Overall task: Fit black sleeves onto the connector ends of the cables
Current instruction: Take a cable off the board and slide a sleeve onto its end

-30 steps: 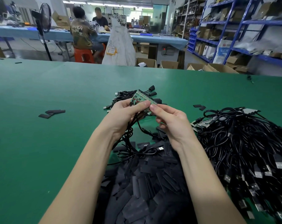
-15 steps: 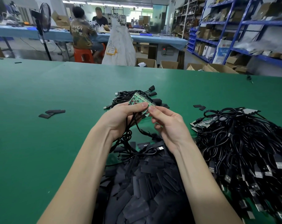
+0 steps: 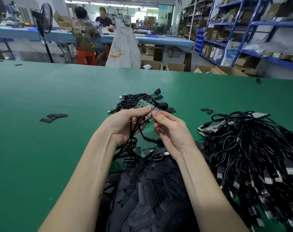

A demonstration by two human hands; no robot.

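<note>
**Hands lower w/ board, thumbs closer together**

Both hands sit a bit lower & nearer the body than 1 s ago; grip looks unchanged. Left hand (image 3: 125, 124) pinches the small green circuit board (image 3: 145, 107) at thumb & fingers, black cables (image 3: 134, 136) hanging from it thru the palm. Right hand (image 3: 171, 129) pinches the board's near-right edge, thumb on top. Board is held above the green table (image 3: 41, 156). Loose black sleeves (image 3: 142, 198) piled btwn forearms; big cable pile (image 3: 251, 156) to the right; smaller cable bundle (image 3: 135, 99) just behind the hands.
</note>
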